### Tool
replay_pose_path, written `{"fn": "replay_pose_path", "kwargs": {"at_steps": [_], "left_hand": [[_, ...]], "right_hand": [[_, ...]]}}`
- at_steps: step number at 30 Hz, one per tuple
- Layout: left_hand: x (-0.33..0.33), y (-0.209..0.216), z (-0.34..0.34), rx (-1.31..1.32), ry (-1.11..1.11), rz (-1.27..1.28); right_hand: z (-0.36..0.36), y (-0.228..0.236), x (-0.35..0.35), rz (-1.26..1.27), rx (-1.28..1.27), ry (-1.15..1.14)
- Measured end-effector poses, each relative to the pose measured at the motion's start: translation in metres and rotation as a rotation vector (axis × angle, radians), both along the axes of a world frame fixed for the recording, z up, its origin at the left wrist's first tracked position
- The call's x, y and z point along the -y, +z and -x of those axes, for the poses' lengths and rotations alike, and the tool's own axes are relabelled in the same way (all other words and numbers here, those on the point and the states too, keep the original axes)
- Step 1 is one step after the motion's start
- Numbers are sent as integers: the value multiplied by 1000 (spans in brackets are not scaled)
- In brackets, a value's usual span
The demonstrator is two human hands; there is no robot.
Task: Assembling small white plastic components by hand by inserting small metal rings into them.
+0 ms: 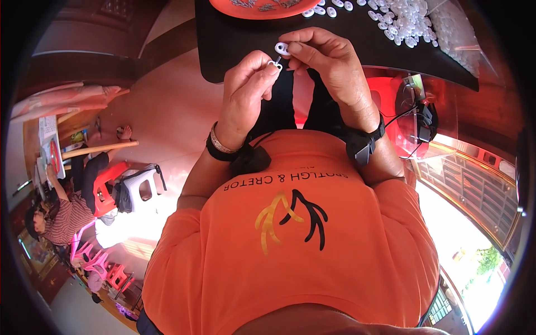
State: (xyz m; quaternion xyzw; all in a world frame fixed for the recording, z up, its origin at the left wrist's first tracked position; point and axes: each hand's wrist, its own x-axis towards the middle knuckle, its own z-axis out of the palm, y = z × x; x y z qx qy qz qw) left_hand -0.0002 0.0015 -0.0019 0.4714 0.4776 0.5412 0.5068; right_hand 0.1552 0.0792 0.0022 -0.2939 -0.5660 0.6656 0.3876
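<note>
My left hand (247, 89) pinches a small white plastic piece (273, 65) between thumb and fingertips. A thin metal spring (277, 60) stands up from that piece. Facing it, my right hand (329, 64) grips a white oval plastic piece with holes (283, 48) between thumb and forefinger. The oval piece is just above the spring's tip; whether they touch I cannot tell. Both hands are close together, over my lap at the near edge of the black table (240, 42).
An orange-red bowl (262, 10) with small metal springs stands on the table. Many white oval pieces (399, 22) lie at its right, beside a clear plastic bag (455, 42). At the left, another person (64, 220) sits near red and pink stools (109, 187).
</note>
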Motion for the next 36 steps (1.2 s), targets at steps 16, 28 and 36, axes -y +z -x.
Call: {"fn": "replay_pose_path", "kwargs": {"at_steps": [16, 28, 36], "left_hand": [[1, -1, 0, 31, 32, 5], [3, -4, -1, 53, 56, -9], [2, 1, -1, 118, 58, 104]], "right_hand": [[2, 4, 9, -100, 22, -18], [5, 0, 16, -181, 67, 23], [6, 1, 15, -345, 101, 11]]}}
